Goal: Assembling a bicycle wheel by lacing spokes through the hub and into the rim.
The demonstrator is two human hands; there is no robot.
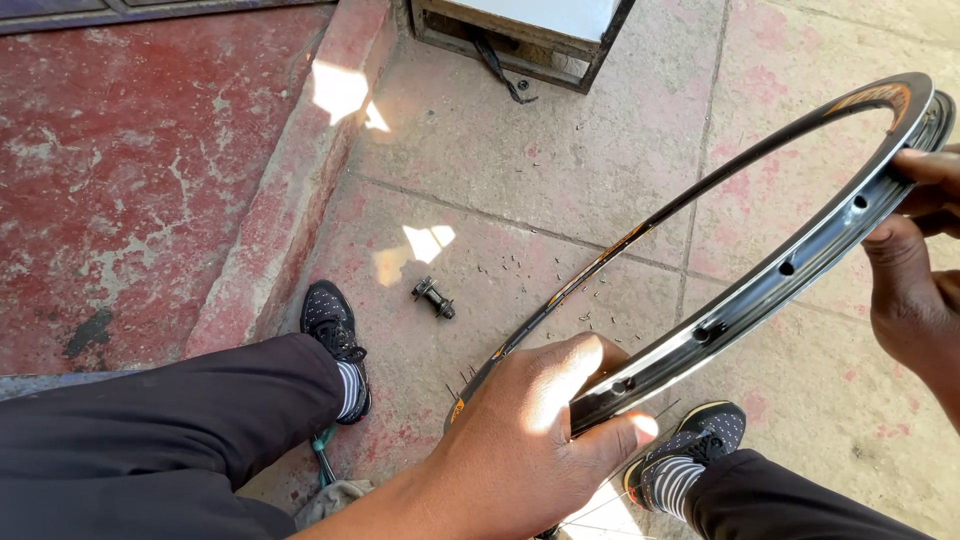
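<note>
Head view: left hand (525, 440) wraps the near edge of a black bicycle rim (760, 290), fingers over the outer wall, thumb across the inner channel; grip closed on the rim. Right hand (915, 270) pinches the far upper edge at the frame's right border, fingers curled on it. Rim is held tilted above the paved floor (560, 150), between the knees. Wheel hub (434, 297) and scattered small metal bits (515, 268) lie on the floor beyond the rim, well apart from it. Raised red kerb (290, 190) bounds the left; a box frame (520, 30) stands at the top edge.
</note>
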